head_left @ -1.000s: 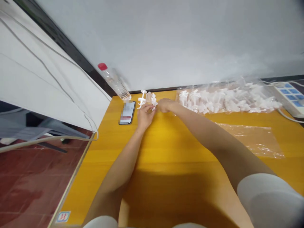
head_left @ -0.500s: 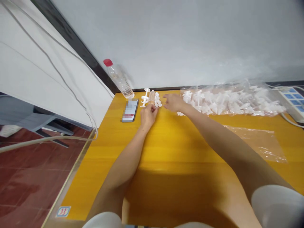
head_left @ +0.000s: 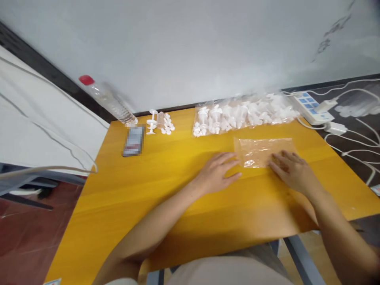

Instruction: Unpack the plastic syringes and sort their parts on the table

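Note:
A flat, clear plastic bag (head_left: 257, 150) lies on the yellow table. My right hand (head_left: 292, 170) rests over its right part, with the fingers stretched out and the fingertips on the film. At the bag's left edge is my left hand (head_left: 219, 172), fingers spread and nothing in it; whether they touch the film I cannot tell. Behind the bag, several clear bags (head_left: 243, 114) of white plastic parts lie in a row along the wall. Farther left sit a white plunger-like piece (head_left: 152, 122), a clear tube (head_left: 160, 120) and several small white pieces (head_left: 168, 124).
A clear bottle (head_left: 111, 103) with a red cap stands at the table's back left corner, behind a phone (head_left: 134, 140). On the right are a power strip (head_left: 313, 109) and tangled white cables (head_left: 356, 138). A whiteboard-like wall (head_left: 178, 51) borders the table's back edge.
Both hands have moved right and towards me, from the white parts to the flat bag. My left hand has let go of the clear tube. The view has shifted right.

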Demonstrator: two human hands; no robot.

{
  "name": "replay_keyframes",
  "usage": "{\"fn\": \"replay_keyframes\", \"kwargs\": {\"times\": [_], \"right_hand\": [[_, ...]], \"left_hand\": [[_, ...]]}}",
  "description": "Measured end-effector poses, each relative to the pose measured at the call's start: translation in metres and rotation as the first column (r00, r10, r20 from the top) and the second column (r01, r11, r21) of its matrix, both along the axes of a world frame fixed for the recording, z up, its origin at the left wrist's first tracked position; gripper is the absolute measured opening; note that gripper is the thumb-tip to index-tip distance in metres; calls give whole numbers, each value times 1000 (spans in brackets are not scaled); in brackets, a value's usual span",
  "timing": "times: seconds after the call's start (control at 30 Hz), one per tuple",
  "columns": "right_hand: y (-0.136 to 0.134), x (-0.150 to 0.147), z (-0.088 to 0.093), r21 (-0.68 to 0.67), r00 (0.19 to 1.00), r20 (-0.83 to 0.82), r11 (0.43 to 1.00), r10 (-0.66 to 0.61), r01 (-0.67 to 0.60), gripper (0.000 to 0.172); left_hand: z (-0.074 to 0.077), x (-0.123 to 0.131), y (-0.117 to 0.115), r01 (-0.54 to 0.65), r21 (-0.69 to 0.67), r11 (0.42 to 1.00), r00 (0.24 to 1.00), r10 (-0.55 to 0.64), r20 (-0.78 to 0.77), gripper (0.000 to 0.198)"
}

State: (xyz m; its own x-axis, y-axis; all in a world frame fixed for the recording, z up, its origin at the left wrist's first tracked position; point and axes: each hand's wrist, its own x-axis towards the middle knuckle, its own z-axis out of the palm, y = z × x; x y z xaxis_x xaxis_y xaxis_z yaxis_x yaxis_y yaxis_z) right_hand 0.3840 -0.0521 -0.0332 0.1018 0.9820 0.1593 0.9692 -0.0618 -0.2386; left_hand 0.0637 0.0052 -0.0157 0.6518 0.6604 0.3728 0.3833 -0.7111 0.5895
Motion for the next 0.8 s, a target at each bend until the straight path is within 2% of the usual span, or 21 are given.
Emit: {"fn": "replay_keyframes", "kwargs": {"times": [0.07, 0.1, 0.17, 0.2, 0.27, 0.3, 0.37, 0.43, 0.5, 0.6, 0.67, 0.7, 0.73, 0.8], "right_hand": [[-14, 1, -8, 21, 998, 63, 999, 28, -29, 44], [-22, 2, -9, 30, 994, 110, 1000, -7, 4, 47], [-36, 8, -6, 19, 967, 200, 987, -158, 157, 51], [-41, 13, -4, 9, 941, 243, 971, -234, 239, 53], [-50, 25, -2, 5, 885, 310, 931, -349, 365, 57], [-51, 31, -1, 8, 864, 328, 915, -382, 402, 58], [-51, 42, -3, 14, 842, 343, 899, -415, 437, 62], [-46, 47, -4, 23, 846, 336, 902, -413, 432, 62], [-38, 44, -2, 65, 872, 297, 919, -389, 388, 61], [-23, 23, 10, 135, 948, 83, 946, -308, 296, 63], [-8, -5, 19, 57, 949, -231, 971, -213, 231, 62], [2, -22, 23, -26, 890, -425, 985, -167, 173, 61], [13, -42, 26, -121, 781, -611, 990, -133, 74, 61], [40, -85, 27, -238, 471, -872, 956, -133, -171, 62]], "left_hand": [[-1, 24, -5, 90, 47, 995, 991, -84, -101, 32], [-3, 30, -5, 107, 61, 992, 987, -98, -131, 31], [-7, 31, 1, 71, 76, 995, 991, -62, -119, 28], [-9, 26, 8, 20, 80, 997, 996, -13, -86, 28], [-13, 9, 28, -175, 78, 981, 985, 175, 6, 29], [-15, -1, 41, -283, 75, 956, 959, 281, 42, 32], [-20, -19, 70, -506, 54, 861, 861, 501, 88, 41], [-26, -30, 98, -583, 30, 812, 812, 582, 40, 62], [-33, -34, 120, -591, -11, 807, 806, 590, -35, 74], [-42, -34, 137, -581, -45, 812, 814, 579, -55, 66], [-44, -35, 137, -582, -16, 813, 813, 582, -7, 59], [-45, -36, 133, -588, 2, 809, 809, 588, 19, 57], [-45, -39, 127, -596, 16, 803, 803, 595, 40, 55], [-44, -43, 108, -604, 31, 796, 796, 603, 54, 53]]}}
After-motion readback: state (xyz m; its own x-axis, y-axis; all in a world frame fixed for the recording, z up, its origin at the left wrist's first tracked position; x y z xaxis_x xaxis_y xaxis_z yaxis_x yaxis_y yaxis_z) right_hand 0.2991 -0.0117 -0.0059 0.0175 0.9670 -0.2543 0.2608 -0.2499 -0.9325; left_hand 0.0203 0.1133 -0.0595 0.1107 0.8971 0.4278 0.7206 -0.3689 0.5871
